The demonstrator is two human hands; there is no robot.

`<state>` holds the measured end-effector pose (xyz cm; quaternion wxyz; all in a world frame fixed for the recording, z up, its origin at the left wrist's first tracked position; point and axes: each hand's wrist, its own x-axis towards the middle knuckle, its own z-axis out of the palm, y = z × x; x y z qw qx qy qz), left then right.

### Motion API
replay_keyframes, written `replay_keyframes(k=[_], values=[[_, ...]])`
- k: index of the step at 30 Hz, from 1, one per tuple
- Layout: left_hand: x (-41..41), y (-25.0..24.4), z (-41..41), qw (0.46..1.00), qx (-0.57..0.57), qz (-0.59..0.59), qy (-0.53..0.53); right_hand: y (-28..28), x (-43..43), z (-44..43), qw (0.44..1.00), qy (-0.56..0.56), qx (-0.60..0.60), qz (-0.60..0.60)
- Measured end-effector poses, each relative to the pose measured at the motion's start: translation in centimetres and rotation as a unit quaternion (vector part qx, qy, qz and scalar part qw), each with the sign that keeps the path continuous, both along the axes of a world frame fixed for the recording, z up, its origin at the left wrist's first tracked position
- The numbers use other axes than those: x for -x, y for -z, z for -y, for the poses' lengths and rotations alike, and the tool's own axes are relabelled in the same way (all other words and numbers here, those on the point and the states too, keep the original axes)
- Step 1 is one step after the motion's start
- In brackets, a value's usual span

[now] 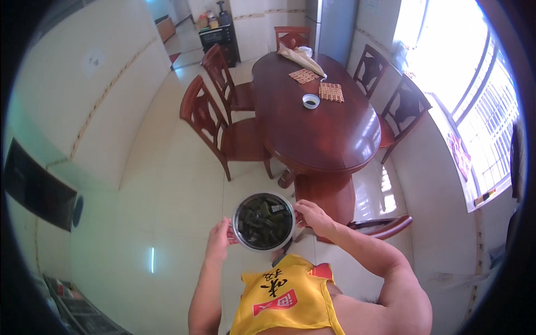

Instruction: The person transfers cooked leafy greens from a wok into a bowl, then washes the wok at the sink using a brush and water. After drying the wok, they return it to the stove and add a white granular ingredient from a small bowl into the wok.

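Note:
Between my two hands I hold a round metal pot [236, 238] by its opposite sides, above the tiled floor. Dark green leafy pieces in dark liquid [261, 220] fill it, and light glints off the surface. My left hand [219, 236] grips the pot's left side, and my right hand [310, 215] grips the right side near the rim. The fingers behind the rim are partly hidden. Just below the pot is the yellow apron [289, 301] on my body, which bears writing.
Ahead stands an oval wooden table [318, 138] bearing a small bowl of dark liquid [310, 101], two woven mats [331, 92] and a cone-shaped food cover [303, 60]. A chair [324, 194] is close by my right hand. Another chair [245, 138] stands left of the table; a barred window [481, 104] is at right.

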<state>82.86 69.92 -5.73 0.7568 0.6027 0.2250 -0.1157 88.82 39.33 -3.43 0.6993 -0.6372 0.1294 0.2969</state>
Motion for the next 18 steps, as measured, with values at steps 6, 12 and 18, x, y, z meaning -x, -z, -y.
replay_keyframes(k=[6, 12, 18], values=[[-14.8, 6.1, 2.7, 0.995, 0.010, -0.045, 0.092, 10.1, -9.6, 2.4, 0.993, 0.119, 0.013, -0.019], [-29.9, 11.1, 7.8, 0.970, -0.037, -0.077, 0.229, 12.0, -15.9, 4.9, 0.961, 0.275, 0.029, -0.025], [-44.0, 13.7, 15.2, 0.929, -0.051, -0.085, 0.356, 16.3, -22.6, 8.0, 0.916, 0.400, 0.014, -0.036]])
